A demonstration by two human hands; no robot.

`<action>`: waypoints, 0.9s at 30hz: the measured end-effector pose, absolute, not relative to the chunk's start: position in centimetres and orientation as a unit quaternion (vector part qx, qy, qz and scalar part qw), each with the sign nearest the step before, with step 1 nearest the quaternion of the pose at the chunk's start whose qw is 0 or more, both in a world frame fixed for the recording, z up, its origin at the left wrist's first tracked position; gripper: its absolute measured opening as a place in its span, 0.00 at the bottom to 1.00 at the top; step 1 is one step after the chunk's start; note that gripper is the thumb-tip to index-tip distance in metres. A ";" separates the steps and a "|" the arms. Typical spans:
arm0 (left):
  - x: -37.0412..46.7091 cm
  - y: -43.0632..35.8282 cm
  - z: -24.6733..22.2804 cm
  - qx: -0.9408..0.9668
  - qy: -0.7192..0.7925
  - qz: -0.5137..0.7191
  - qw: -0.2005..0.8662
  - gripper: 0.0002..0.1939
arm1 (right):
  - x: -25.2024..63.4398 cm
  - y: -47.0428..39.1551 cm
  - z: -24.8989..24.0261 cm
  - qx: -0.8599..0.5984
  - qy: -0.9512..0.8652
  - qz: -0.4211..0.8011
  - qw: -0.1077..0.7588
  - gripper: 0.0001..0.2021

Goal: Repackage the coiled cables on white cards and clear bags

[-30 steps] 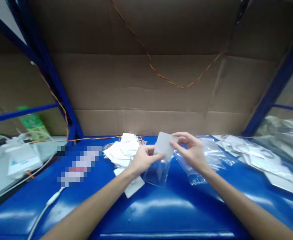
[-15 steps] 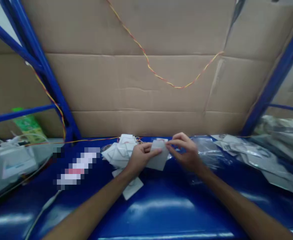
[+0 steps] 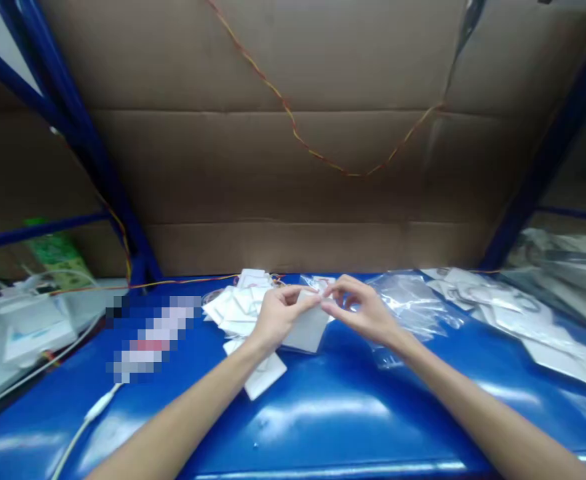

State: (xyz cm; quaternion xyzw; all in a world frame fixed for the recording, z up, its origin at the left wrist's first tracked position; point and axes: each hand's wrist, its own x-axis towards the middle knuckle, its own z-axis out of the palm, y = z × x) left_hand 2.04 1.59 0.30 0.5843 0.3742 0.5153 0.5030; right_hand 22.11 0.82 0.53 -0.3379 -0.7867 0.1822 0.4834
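Observation:
My left hand (image 3: 279, 315) pinches the upper edge of a pale grey card (image 3: 307, 328) between thumb and fingers. The thumb and fingertips of my right hand (image 3: 360, 308) are pressed together at the card's top right corner. Some clear plastic shows just behind the fingertips. Left of the card lies a pile of white cards (image 3: 237, 308), partly behind my left hand, and a loose white card (image 3: 265, 377) rests nearer to me by my left wrist.
Clear plastic bags (image 3: 413, 303) lie right of my right hand on the blue surface (image 3: 323, 427). Flat packets (image 3: 527, 313) spread at the far right. A white cable (image 3: 93, 410), a white box (image 3: 40, 330) and a green package (image 3: 57, 250) are at the left. Cardboard (image 3: 283, 167) stands behind.
The card has moved slightly down and left, now tilted. My right fingertips have come closer to my left ones and closed at the card's top edge.

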 end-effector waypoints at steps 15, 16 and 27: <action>2.0 1.7 -0.3 0.604 0.382 0.507 0.481 0.19 | 22.1 1.4 0.5 -0.345 -0.756 0.294 0.472 0.12; 2.0 1.8 -0.3 0.606 0.385 0.510 0.474 0.19 | 22.0 1.4 0.5 -0.345 -0.755 0.296 0.473 0.12; 1.8 1.6 0.3 0.642 0.392 0.529 0.393 0.17 | 21.9 1.5 0.0 -0.344 -0.740 0.332 0.473 0.12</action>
